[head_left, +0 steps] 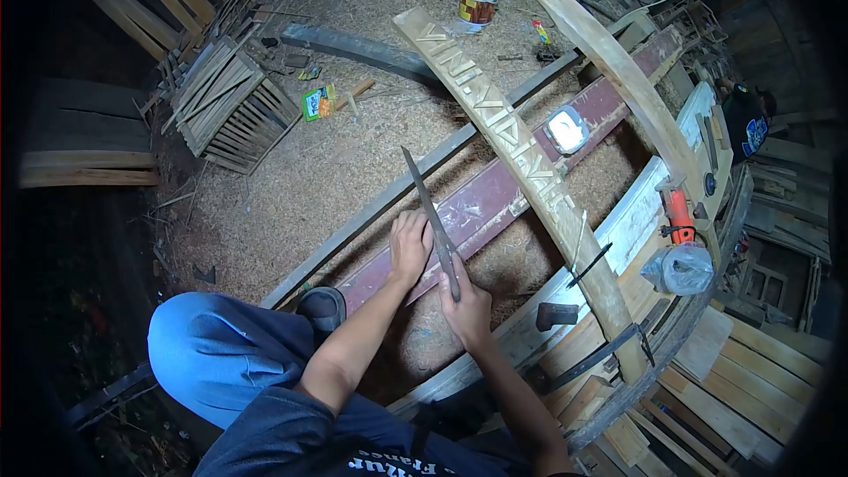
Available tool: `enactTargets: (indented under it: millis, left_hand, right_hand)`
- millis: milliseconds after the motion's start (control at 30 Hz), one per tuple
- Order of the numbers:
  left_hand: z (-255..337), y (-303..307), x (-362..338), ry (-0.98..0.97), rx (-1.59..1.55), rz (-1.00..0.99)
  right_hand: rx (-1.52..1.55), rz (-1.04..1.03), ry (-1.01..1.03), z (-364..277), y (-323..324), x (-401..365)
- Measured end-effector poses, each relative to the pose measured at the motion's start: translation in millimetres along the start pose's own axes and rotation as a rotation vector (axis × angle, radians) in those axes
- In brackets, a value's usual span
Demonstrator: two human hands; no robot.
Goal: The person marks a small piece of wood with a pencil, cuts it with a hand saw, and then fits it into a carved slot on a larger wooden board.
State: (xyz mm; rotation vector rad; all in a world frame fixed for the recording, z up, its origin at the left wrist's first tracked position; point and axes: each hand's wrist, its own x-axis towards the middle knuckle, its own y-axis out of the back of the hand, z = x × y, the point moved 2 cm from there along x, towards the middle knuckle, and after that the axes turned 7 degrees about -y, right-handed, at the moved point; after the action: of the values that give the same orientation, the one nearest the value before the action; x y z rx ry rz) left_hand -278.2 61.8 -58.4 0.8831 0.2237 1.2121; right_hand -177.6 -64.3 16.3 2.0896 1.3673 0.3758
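Note:
My right hand (pixel 466 311) is closed around the lower end of a long, narrow dark blade (pixel 424 199), which looks like a machete or long knife. Its tip points up and to the left, over the maroon plank (pixel 477 212). Close along the blade's left side, my left hand (pixel 410 246) rests at the plank with its fingers curled in. Whatever the left fingers hold, if anything, is hidden under them. To the right lies a curved board (pixel 508 141) with raised wooden letters, crossing over the plank.
A white open tub (pixel 566 130) stands on the plank. At right are a red power tool (pixel 678 216), a clear plastic bag (pixel 685 269) and a dark hammer-like head (pixel 556 315). A slatted crate (pixel 234 106) and a paint can (pixel 478 4) stand on the shavings-covered floor. Another person (pixel 751 119) is at the far right.

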Motion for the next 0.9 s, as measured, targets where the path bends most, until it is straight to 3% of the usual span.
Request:
enactTargets:
  millis: [167,333,900]
  left_hand:
    - [0.1,-0.2,-1.0,-0.009,0.014,0.017]
    - [0.2,-1.9,-1.7,-0.021,0.006,0.048]
    - [-3.5,-4.3,-5.7,-0.05,0.1,-0.024]
  right_hand:
    - [0.003,0.006,0.027,-1.0,-1.6,0.6]
    - [0.08,-0.059,-0.107,2.1,-3.2,-2.9]
    - [0.098,0.0,-0.025,22.4,-12.2,-4.1]
